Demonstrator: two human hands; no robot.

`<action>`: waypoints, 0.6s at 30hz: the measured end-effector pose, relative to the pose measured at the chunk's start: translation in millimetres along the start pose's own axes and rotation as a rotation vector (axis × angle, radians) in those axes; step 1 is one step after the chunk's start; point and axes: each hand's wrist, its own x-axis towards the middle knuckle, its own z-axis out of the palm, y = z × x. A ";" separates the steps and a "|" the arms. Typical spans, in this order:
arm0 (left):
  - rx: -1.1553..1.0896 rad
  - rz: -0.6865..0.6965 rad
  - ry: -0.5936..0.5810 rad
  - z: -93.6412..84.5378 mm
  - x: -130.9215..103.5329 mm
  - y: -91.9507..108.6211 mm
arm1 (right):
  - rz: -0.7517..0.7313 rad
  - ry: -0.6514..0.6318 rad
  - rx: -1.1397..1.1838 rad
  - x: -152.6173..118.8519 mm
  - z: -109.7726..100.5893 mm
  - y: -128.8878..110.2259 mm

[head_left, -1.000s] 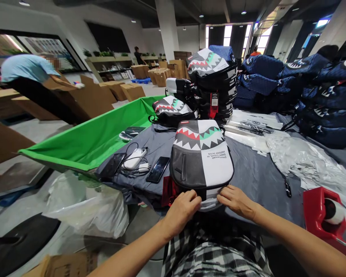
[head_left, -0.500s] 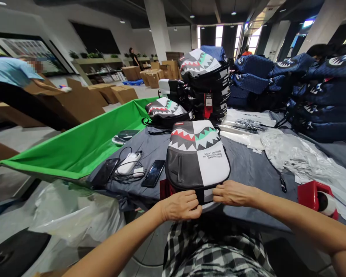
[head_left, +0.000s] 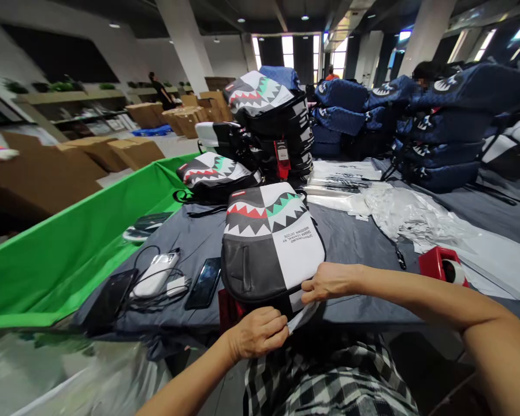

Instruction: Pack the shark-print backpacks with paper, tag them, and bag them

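A backpack (head_left: 253,266), half dark grey and half white with a shark-mouth print, lies front side up at the table's near edge. Just below its bottom end, a thin whitish sheet (head_left: 304,316), perhaps plastic, stretches between my two hands. My left hand (head_left: 260,332) is closed, pinching the left end of this sheet, a little apart from the bag. At the bag's lower right corner my right hand (head_left: 329,281) is also closed, with the sheet running up to its fingertips. The exact grip of the right fingers is partly hidden.
Left of the backpack lie a phone (head_left: 203,283) and a white charger with cables (head_left: 156,274). A red tape dispenser (head_left: 442,266) and crumpled plastic bags (head_left: 407,211) are to the right. Stacked backpacks (head_left: 277,133) and blue bags (head_left: 446,144) stand behind; a green bin (head_left: 91,231) borders the left.
The view has swung right, so the scene sits further left. My left hand has moved down and away from the backpack, and the whitish sheet now shows stretched between the hands.
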 end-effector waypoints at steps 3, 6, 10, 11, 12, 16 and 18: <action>-0.009 -0.030 0.003 1.7 -1.1 3.8 | -0.001 0.053 0.058 -2.3 6.4 -1.2; -0.017 -0.030 0.015 2.6 1.5 6.5 | 0.042 0.064 0.061 1.4 6.7 -1.8; -0.037 -0.089 0.023 3.1 3.6 8.1 | 0.092 0.067 0.054 3.4 2.7 1.3; -0.035 -0.105 0.019 2.6 3.5 8.3 | 0.111 0.079 0.053 1.6 2.0 2.1; -0.031 -0.114 0.013 2.0 3.4 8.4 | 0.129 0.098 0.055 -0.9 1.6 2.6; -0.004 -0.100 0.003 -2.0 3.7 8.2 | 0.076 0.150 0.125 -9.5 2.5 0.0; 0.007 -0.086 0.014 -4.1 4.9 7.8 | 0.024 0.144 0.149 -9.2 4.7 -1.7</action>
